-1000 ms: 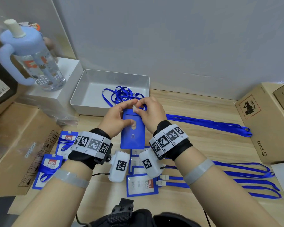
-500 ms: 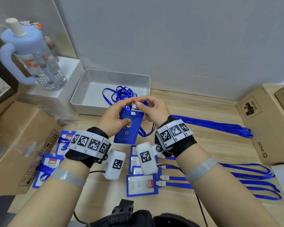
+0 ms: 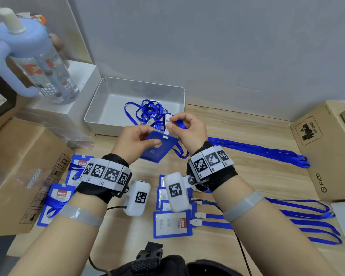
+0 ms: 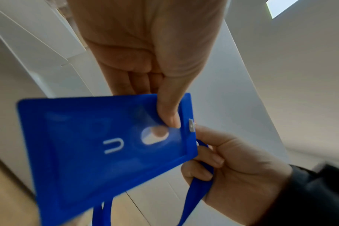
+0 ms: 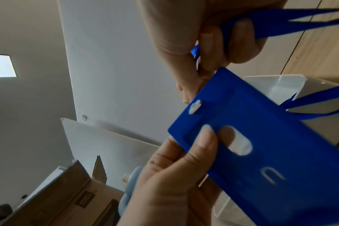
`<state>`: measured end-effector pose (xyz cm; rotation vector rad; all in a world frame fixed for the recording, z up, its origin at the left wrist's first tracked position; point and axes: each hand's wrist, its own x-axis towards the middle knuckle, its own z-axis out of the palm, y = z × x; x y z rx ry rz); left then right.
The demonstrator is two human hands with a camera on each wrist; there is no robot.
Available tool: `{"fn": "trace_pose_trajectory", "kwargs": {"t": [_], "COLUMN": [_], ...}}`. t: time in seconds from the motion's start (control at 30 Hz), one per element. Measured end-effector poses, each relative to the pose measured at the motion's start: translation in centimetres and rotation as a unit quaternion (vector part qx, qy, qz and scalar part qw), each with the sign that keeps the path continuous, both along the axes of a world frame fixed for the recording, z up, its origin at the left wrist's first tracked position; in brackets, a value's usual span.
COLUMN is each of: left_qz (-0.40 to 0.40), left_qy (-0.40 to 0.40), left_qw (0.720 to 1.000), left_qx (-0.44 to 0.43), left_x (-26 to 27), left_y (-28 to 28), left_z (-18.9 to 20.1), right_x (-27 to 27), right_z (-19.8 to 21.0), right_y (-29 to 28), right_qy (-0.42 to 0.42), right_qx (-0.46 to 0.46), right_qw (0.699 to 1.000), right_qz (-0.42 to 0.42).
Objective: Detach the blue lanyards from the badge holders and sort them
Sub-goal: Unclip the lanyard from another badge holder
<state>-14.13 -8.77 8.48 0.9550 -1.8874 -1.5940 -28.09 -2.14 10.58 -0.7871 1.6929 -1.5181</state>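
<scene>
Held above the wooden surface (image 3: 237, 160), just short of the grey tray (image 3: 100, 108) at 12 o'clock: a blue badge holder (image 3: 157, 150), back side up, tilted. Left hand (image 3: 133, 142) pinching its top corner, thumb (image 4: 168, 107) pressed beside the oval slot. Right hand (image 3: 189, 132) at 1 o'clock of the holder, fingers curled round the white clip (image 3: 167, 120) and blue lanyard (image 3: 257, 149), whose strap trails off toward 3 o'clock. Loose lanyards (image 3: 149, 112) heaped in the tray. More badge holders (image 3: 171, 224) lying at 6 o'clock, straps running right.
</scene>
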Motion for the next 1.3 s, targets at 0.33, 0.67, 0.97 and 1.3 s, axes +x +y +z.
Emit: {"fn": "trace_pose_trajectory", "kwargs": {"t": [0.33,0.67,0.97,1.3], "left_qz": [0.007,0.004,0.079,0.12], "left_qy": [0.019,0.08,0.082,0.051], "left_qw": [1.0,0.995,0.991,0.988], "left_qx": [-0.02,0.051,0.068,0.088], "left_x": [1.0,0.7,1.2,1.2], "left_y": [-2.7,-2.8,-3.5,-3.4], "left_z": [-1.2,-1.3,-2.6,-4.5], "right_x": [0.8,0.0,-1.8,-8.2], "right_z": [-0.6,-1.2,3.1,-4.0], "right_y": [-2.0,-3.3,-10.3,-7.6], "right_qy": [-0.077,-0.042,0.029,0.238], "right_qx": [0.067,0.083,-0.066,0.244], "right_qw": [0.992,0.994,0.997,0.935], "right_qz": [0.07,0.052,0.032,0.101]}}
